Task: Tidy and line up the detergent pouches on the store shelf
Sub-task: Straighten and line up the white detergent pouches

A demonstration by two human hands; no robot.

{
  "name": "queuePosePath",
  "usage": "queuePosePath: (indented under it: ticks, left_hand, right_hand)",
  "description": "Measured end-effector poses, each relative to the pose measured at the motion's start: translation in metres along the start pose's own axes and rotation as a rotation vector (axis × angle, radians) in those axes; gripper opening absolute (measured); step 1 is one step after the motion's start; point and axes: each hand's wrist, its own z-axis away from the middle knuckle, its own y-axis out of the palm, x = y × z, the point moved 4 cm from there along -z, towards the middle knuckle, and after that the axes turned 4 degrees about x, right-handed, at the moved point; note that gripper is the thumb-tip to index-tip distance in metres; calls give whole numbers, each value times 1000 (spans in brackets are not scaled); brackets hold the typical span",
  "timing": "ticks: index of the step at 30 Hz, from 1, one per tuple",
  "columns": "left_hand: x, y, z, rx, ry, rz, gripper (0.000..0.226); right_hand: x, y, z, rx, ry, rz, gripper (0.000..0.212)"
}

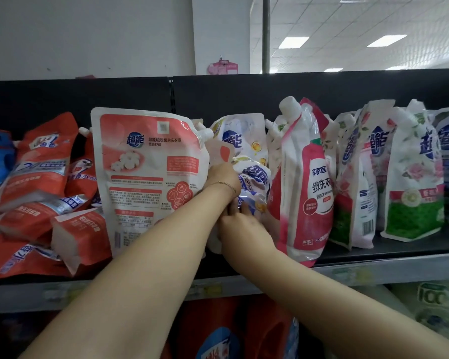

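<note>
A large coral-and-white pouch (pixel 145 172) stands upright on the dark shelf (pixel 389 247), its back label toward me. Right of it a crumpled white-and-blue pouch (pixel 254 177) slumps between the coral pouch and a tall pink-and-white pouch (pixel 309 193). My left hand (pixel 222 177), with a thin bracelet at the wrist, is closed at the upper left of the crumpled pouch. Its fingers are hidden behind the coral pouch's edge. My right hand (pixel 240 224) grips the lower part of the same pouch from below.
Orange-red pouches (pixel 42 177) lie heaped and toppled at the left. A row of floral white pouches (pixel 412 182) stands at the right. The shelf's grey front rail (pixel 373 268) runs below, with red bottles (pixel 218 332) on the lower shelf. A black back panel (pixel 114 94) closes the rear.
</note>
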Motion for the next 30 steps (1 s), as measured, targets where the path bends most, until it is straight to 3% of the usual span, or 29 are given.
queuePosePath:
  ticks: [5,11,15,17,20,25,28,30]
  left_hand:
    - [4,-2,6,-125,-10,183,24]
    - [6,-8,8,-295,5,470,16]
    - [7,-10,16,-378,7,647,11]
    - [7,-5,19,-414,23,705,15]
    - [8,2,19,-462,45,715,20]
    - [13,9,20,-476,24,664,20]
    - [10,9,27,-469,5,570,14]
    - [9,9,31,-478,-19,539,13]
  right_hand:
    - [-8,7,-7,-14,-86,7,68]
    - [-24,12,-16,-230,-183,39,70]
    - [-32,14,-25,-179,-344,131,74]
    - [-45,14,-26,-183,-402,48,71]
    - [-56,5,-20,-160,-468,-39,66]
    - [-47,1,-3,-142,-467,49,60]
    - [-50,-5,19,-343,-477,122,29]
    - [-56,-9,33,-459,-424,221,34]
